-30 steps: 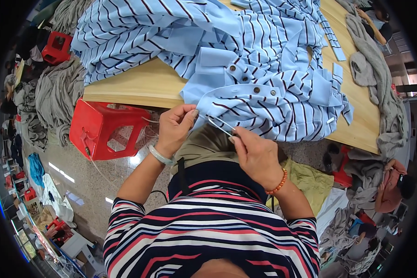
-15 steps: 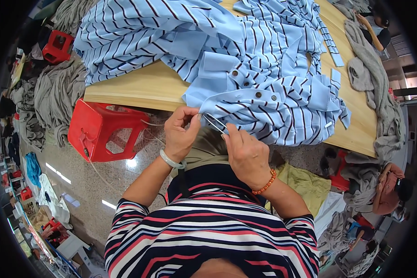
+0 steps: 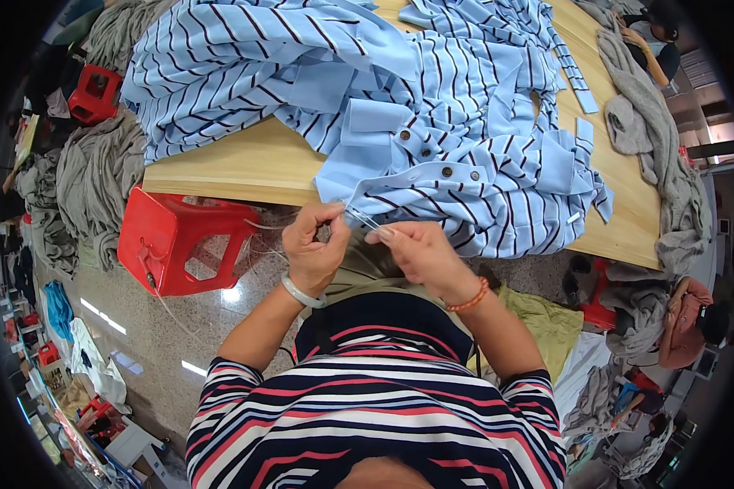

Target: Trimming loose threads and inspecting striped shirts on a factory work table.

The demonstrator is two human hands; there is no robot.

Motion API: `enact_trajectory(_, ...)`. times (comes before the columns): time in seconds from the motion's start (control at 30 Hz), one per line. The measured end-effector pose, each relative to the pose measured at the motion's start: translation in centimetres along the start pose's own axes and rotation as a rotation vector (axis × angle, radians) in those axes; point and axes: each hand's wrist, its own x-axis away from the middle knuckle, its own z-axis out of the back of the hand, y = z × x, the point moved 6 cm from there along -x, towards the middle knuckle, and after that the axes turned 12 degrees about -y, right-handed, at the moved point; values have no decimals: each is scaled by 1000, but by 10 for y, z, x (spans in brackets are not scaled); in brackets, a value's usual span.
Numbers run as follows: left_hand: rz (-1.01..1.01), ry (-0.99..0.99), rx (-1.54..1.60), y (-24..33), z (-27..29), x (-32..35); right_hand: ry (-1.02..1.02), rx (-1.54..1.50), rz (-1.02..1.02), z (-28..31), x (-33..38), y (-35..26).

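A light-blue knit garment (image 3: 497,204) with dark and white stripes hangs partly over the near table edge. Dark round buttons (image 3: 447,172) run along its plain blue placket (image 3: 408,177). My left hand (image 3: 316,243), with a pale bangle at the wrist, pinches the placket's lower left end between thumb and fingertips. Thin metal tweezers (image 3: 365,220) are gripped in my right hand (image 3: 424,254), which wears an orange bead bracelet. Their prongs reach left toward the pinched spot. The exact tip contact is too small to make out.
More striped garments (image 3: 220,73) are heaped across the wooden table (image 3: 236,167). A red stool (image 3: 159,236) stands at the left with a cord beside it. Grey knits (image 3: 98,179) lie in piles at left and right. Other people (image 3: 685,322) sit on the right.
My right hand has turned and shifted slightly, its fingers higher on the tweezers. My left hand has dropped a little lower, still pinching the garment. The view has shifted slightly.
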Motion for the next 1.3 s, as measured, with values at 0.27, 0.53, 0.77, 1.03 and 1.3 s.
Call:
enact_trajectory(0.27,-56,69,-68,-1,3,-3,234,859,93,-6,-1,-42)
enact_trajectory(0.53,277,-115,253,-50,-7,5,-80,452,17,27,-3,-65)
enact_trajectory(0.77,367,-138,310,-28,-5,-2,-227,883,89,-45,-175,-45)
enact_trajectory(1.03,357,-209,315,-44,7,-8,-31,742,351,-25,-206,-47)
enact_trajectory(1.3,307,-195,280,-19,15,-24,-180,542,148,97,-68,-53)
